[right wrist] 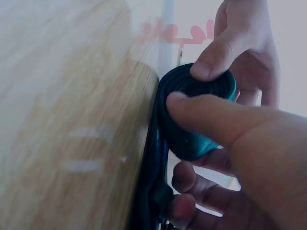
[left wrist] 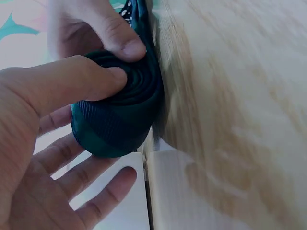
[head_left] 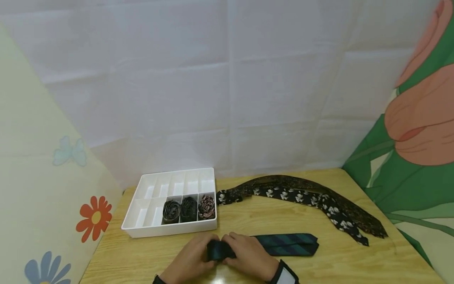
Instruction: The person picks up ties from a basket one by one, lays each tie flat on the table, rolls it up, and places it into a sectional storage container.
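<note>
A dark green and navy striped necktie (head_left: 289,243) lies partly rolled on the table, its flat end stretching to the right with a pointed tip. My left hand (head_left: 193,252) grips the left side of the roll, the thumb pressed on the coil's near end in the left wrist view. From the right, my right hand (head_left: 250,254) pinches the same roll (right wrist: 192,129), thumb on the spiral and fingers behind it. Wound layers of the coil (left wrist: 117,124) show plainly in both wrist views.
Beyond the hands at left stands a white divided tray (head_left: 170,228). Three rolled neckties, a grey one (head_left: 172,212), a dark one (head_left: 188,209) and a pinkish one (head_left: 207,207), fill front compartments. A black floral necktie (head_left: 299,196) and a brown patterned one (head_left: 349,203) lie at back right.
</note>
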Available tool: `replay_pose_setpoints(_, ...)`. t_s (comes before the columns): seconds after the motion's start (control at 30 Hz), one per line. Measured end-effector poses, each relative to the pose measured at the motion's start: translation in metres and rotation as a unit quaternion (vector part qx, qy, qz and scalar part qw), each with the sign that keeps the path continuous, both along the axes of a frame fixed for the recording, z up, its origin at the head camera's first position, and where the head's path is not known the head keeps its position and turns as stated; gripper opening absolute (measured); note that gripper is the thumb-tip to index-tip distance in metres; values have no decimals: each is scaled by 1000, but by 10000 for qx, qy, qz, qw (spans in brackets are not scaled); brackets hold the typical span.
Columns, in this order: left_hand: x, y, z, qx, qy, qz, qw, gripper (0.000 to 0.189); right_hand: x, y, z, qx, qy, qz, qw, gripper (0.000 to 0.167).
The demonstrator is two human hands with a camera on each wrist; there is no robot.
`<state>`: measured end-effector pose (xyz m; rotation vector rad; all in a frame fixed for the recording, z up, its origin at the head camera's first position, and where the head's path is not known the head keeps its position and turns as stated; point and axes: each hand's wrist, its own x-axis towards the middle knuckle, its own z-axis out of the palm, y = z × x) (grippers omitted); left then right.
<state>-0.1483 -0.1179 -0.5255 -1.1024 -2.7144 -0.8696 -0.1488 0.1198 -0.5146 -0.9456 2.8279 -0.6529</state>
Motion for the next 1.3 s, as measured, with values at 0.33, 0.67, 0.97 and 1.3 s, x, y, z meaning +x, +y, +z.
replay_pose_setpoints(0.33,1,0,2,-256,-176,54,9995,51,-1,4,2,-153,-319,93,9993,44)
replay_pose_setpoints(0.67,2,0,2,-126,-263,516,9982,56,-3,7,-5,-519,-801,41,9954,35)
replay_pose_setpoints(0.97,2,8,1,0,229,516,9984,51,-6,9,-11,-892,-697,20,9936,35)
replay_pose_setpoints(1.3,0,12,-1,4,696,464,9965,53,-9,13,-10,-874,-632,-54,9941,35)
